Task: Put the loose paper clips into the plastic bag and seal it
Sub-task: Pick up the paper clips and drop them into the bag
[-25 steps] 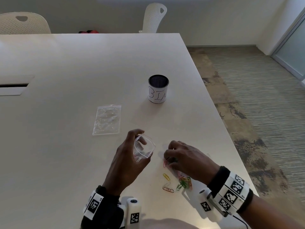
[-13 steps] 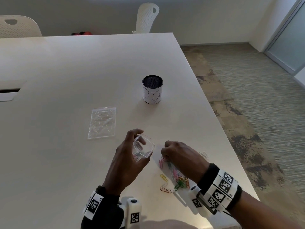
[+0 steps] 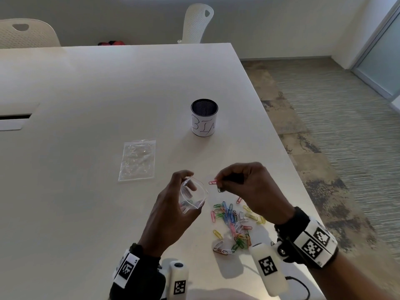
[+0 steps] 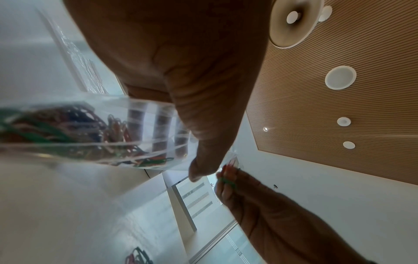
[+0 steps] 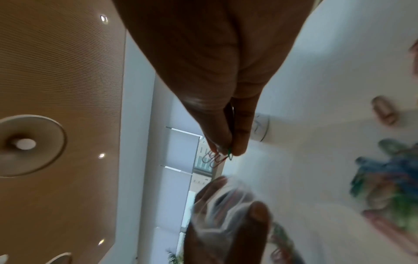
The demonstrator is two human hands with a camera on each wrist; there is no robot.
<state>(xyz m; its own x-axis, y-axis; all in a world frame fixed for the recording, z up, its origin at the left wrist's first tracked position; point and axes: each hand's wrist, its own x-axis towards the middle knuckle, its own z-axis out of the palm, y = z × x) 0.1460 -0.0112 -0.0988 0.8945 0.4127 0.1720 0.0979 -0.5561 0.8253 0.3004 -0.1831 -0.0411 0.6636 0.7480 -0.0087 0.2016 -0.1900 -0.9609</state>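
Note:
My left hand holds a clear plastic bag with its mouth propped open above the table; coloured clips lie inside the bag. My right hand is lifted just right of the bag mouth and pinches a few paper clips, pink and green, between thumb and fingers; in the right wrist view the pinched clips hang above the bag. A pile of loose coloured paper clips lies on the white table under the right wrist.
A second clear bag lies flat on the table to the left. A black mesh cup labelled BIN stands behind. The table's right edge runs close to the right hand. Two white chairs stand beyond the far edge.
My right hand has lifted off the pile with a few clips pinched and moved up toward the bag mouth. The left hand has kept the bag in place.

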